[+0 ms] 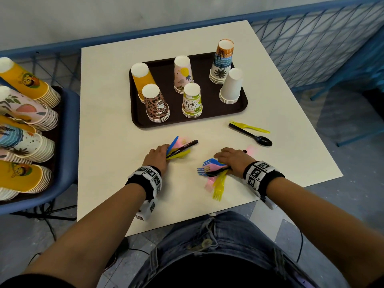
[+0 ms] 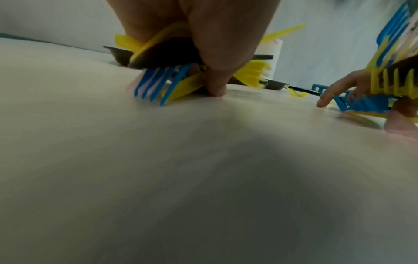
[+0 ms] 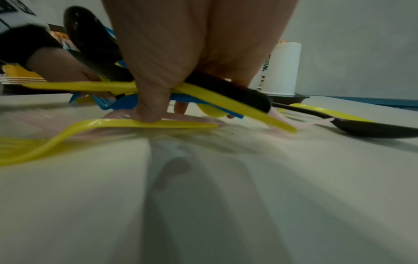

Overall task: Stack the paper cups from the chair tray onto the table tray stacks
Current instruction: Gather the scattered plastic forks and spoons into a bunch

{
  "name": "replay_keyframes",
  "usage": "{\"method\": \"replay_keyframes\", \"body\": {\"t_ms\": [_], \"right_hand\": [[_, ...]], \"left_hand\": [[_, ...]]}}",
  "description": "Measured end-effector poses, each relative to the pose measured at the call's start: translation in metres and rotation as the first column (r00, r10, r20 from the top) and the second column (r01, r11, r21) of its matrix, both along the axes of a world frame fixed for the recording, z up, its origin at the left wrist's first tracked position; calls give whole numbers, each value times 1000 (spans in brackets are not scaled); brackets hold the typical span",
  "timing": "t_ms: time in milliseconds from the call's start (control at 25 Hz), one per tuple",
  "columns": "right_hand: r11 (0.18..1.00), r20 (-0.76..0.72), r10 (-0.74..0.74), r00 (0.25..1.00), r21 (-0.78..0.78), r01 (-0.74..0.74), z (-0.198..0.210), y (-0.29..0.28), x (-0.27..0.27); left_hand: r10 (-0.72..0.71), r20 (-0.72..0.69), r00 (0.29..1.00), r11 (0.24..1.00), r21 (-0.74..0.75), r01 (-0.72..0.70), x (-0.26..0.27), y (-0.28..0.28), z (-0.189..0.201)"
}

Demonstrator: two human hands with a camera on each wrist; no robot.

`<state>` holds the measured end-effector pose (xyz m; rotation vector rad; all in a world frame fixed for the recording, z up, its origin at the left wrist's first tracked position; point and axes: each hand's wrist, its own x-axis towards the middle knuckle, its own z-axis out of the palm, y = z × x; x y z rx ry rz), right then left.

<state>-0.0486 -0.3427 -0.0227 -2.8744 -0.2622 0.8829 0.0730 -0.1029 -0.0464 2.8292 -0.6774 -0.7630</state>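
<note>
A dark brown tray (image 1: 241, 107) on the white table holds several upside-down paper cup stacks, among them an orange one (image 1: 143, 80) and a white one (image 1: 231, 86). On the chair tray (image 1: 59, 92) at the left lie long cup stacks (image 1: 27, 109) on their sides. My left hand (image 1: 159, 155) grips a bundle of blue, yellow, pink and black plastic cutlery (image 1: 180, 147) on the table, its forks (image 2: 156, 84) showing under the fingers. My right hand (image 1: 230, 159) grips a second cutlery bundle (image 1: 214, 169), with yellow and black handles (image 3: 221, 100) across the palm.
A loose yellow fork (image 1: 251, 126) and a black spoon (image 1: 251, 136) lie on the table right of my hands. Another yellow fork (image 1: 219, 187) lies near the front edge. A blue chair (image 1: 68, 129) stands left of the table; a blue net fence (image 1: 311, 44) runs behind.
</note>
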Motion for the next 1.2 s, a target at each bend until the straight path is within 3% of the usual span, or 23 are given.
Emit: {"method": "replay_keyframes", "body": {"t_ms": [320, 600, 720, 840, 960, 1080, 1200], "right_hand": [[981, 47, -166, 985, -94, 170, -2, 7, 1], [980, 33, -67, 997, -187, 72, -9, 8, 1], [977, 11, -161, 987, -140, 161, -6, 8, 2], [933, 79, -358, 930, -1, 359, 6, -5, 11], [839, 203, -544, 814, 128, 529, 18, -38, 24], [781, 257, -618, 743, 95, 617, 19, -71, 35], [761, 194, -639, 744, 24, 648, 8, -85, 41]], "left_hand": [[9, 26, 1000, 999, 44, -10, -16, 7, -2], [54, -23, 998, 998, 43, -53, -20, 2, 1], [79, -53, 995, 995, 73, -75, -17, -5, 2], [81, -77, 994, 992, 108, -72, -12, -12, 5], [92, -115, 989, 993, 89, -82, -6, -15, 9], [110, -153, 982, 992, 74, -100, -7, -17, 10], [100, -166, 981, 993, 85, -87, -14, -17, 9]]}}
